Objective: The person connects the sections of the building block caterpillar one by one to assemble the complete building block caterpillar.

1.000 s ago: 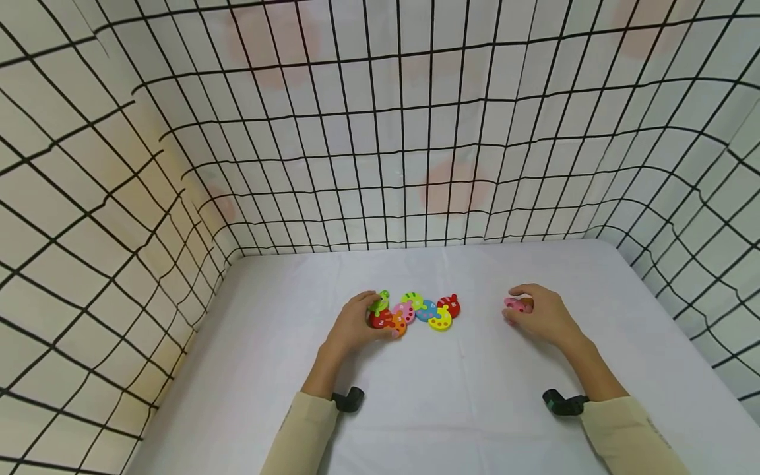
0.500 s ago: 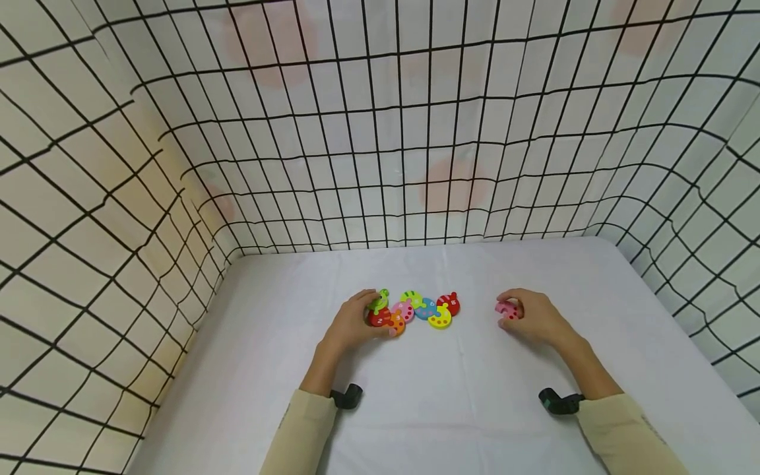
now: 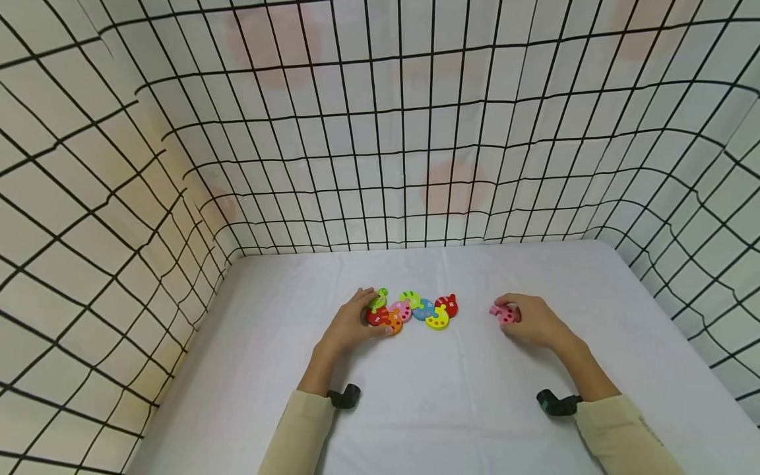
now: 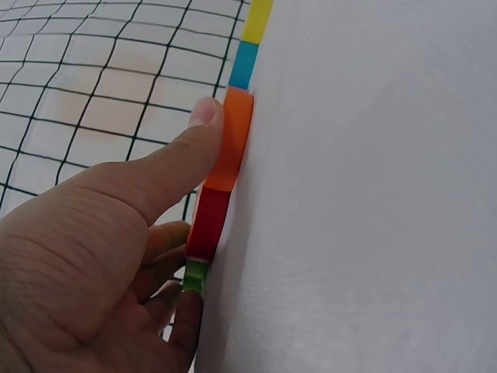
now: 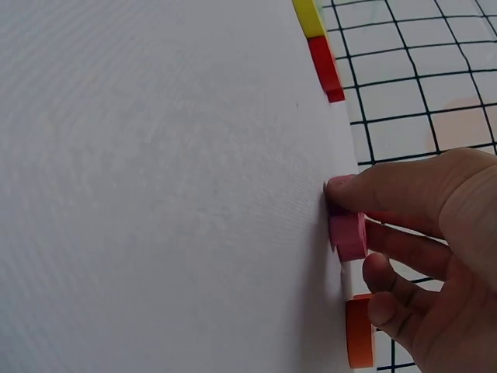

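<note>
On the table lies a winding row of joined, numbered puzzle pieces like a caterpillar: a green head piece (image 3: 378,300), red (image 3: 377,316), orange (image 3: 392,322), pink (image 3: 401,310), light green (image 3: 410,299), blue (image 3: 423,309), yellow (image 3: 437,319) and red again (image 3: 446,305). My left hand (image 3: 350,323) holds the row's left end, thumb against the orange piece and fingers by the green head. To the right of the row, my right hand (image 3: 534,320) pinches a loose pink spotted puzzle piece (image 3: 505,313) at the tabletop, apart from the row.
An orange piece (image 5: 359,330) stands beside my right fingers in the right wrist view; the hand hides it from the head view. White cloth covers the table (image 3: 415,409). Walls with a black grid (image 3: 404,152) enclose its back and sides.
My right hand has moved a little left and nearer with the pink puzzle piece, and more of that piece shows. My left hand stays at the row's left end.
</note>
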### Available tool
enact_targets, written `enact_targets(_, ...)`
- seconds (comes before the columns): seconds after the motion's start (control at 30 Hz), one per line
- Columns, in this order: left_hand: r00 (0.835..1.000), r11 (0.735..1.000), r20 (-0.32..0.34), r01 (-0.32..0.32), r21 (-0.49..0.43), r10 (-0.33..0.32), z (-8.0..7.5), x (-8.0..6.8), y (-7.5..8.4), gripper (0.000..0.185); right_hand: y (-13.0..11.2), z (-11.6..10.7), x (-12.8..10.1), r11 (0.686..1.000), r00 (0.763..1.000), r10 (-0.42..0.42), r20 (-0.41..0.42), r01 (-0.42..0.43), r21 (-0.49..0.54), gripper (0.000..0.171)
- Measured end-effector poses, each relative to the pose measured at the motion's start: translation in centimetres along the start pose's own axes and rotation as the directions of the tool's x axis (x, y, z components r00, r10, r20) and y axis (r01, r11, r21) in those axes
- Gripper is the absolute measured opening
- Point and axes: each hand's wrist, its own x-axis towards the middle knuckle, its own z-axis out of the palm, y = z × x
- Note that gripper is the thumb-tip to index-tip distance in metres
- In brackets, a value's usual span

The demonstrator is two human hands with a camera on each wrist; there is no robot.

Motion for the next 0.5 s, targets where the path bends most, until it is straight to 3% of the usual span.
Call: enact_targets(0.5,1.0,1.0,-0.004,0.028,0.0,-0.028,0.22,0.14,-0.35,0.088,-0.76,0.78,0.87,0.999,1.0,-0.002,-0.03,0.003,0.037,0.043)
